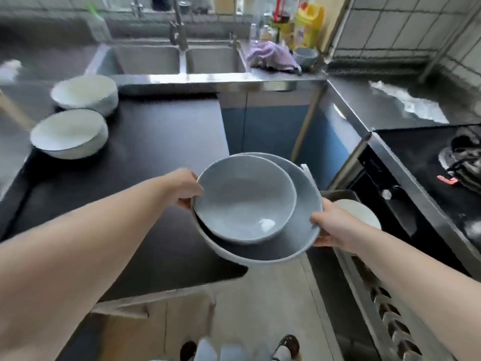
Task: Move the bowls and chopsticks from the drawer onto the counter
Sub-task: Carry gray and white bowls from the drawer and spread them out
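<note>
I hold a stack of grey bowls in the air, just past the right edge of the black counter (145, 142). A smaller grey bowl (242, 201) rests off-centre inside a wide grey bowl (299, 230). My left hand (184, 188) grips the stack's left rim and my right hand (330, 225) grips its right rim. Two stacks of white bowls stand on the counter's left side, one far (86, 93) and one near (69, 132). A white bowl (359, 212) sits in the open drawer (364, 277) below my right hand. No chopsticks are visible.
A double steel sink (166, 61) with a tap lies beyond the counter. A purple cloth (270, 57), bottles and a yellow jug (308, 24) stand at the back. A stove (442, 162) sits on the right. My feet show on the floor below.
</note>
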A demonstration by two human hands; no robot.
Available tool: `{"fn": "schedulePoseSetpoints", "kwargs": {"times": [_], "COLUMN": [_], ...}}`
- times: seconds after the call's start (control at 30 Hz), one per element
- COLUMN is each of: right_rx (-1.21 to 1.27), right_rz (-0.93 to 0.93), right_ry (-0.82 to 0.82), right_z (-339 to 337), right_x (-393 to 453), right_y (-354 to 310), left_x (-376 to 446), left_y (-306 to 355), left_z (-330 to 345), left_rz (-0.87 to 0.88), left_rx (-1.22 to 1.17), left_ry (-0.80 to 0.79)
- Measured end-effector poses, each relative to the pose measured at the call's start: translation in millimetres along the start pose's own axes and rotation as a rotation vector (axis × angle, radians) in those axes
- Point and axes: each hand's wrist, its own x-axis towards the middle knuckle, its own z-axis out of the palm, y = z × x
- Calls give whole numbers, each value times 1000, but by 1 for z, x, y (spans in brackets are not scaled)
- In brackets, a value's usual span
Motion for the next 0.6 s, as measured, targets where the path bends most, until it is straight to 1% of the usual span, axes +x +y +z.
{"fn": "schedulePoseSetpoints", "kwargs": {"times": [0.13, 0.27, 0.4, 0.6], "right_rx": [-96, -158, -238, -370], "right_rz": [-54, -54, -27, -30], "right_ry": [-116, -233, -316, -470], "right_z": [89, 164, 218, 264], "right_x": [20, 37, 60, 97], "right_y": [-35, -56, -66, -79], "left_x": [-17, -31, -41, -39], "left_y": [-72, -135, -183, -232], "left_z": [-72, -117, -135, -133], "left_rz": [-85, -194, -298, -421], "left_rx": [-91, -211, -330, -450], "left_ry": [101, 190, 274, 443]}}
